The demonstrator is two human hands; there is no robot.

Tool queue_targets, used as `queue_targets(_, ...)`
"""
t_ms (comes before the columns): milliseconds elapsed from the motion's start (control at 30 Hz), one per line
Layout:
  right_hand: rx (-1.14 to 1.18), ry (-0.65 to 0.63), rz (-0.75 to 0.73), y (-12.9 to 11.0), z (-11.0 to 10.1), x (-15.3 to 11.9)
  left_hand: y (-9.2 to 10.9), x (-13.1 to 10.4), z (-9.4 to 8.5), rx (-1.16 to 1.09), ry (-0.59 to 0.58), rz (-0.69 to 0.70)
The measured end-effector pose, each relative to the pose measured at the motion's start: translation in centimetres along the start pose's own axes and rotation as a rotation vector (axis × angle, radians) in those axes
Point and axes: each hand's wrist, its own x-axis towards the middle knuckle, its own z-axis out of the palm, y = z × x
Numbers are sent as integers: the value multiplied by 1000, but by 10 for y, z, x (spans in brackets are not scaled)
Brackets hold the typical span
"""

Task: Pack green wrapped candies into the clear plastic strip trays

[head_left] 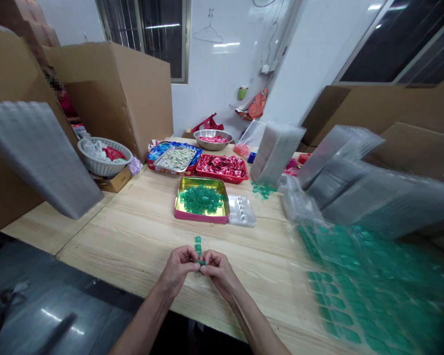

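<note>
My left hand point(178, 268) and my right hand point(218, 271) meet near the front edge of the table. Their fingertips pinch a small green translucent piece point(202, 263) between them. Under the fingers lies a clear plastic tray with a row of similar green pieces point(198, 240) showing beyond my fingertips. The rest of that tray is hidden by my hands. Just past it stands a pink-sided tin point(202, 217) with a gold inside, holding a heap of loose green pieces point(202, 199). Touching the tin's right side is an unfilled clear tray point(241, 211).
Behind the tin are a red basket point(222, 176) of red packets, a metal tray point(175, 159) of small pale pieces and a steel bowl point(212, 140). Filled green trays point(370, 291) cover the right side. Stacks of clear trays point(277, 153) and cardboard boxes point(144, 98) flank the table point(126, 246).
</note>
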Motion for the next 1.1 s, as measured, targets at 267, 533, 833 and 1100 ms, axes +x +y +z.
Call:
queue_targets(267, -65, 24, 21, -1, -4, 2, -5, 2, -4, -41, 63, -51)
queue_targets(533, -146, 76, 51, 5, -6, 2, -10, 0, -2, -92, 73, -84)
queue_targets(833, -148, 43, 53, 5, -9, -2, -14, 3, -14, -264, 24, -296)
queue_targets(1100, -171, 36, 92, 4, -9, -5, -16, 1, -15, -291, -11, -258)
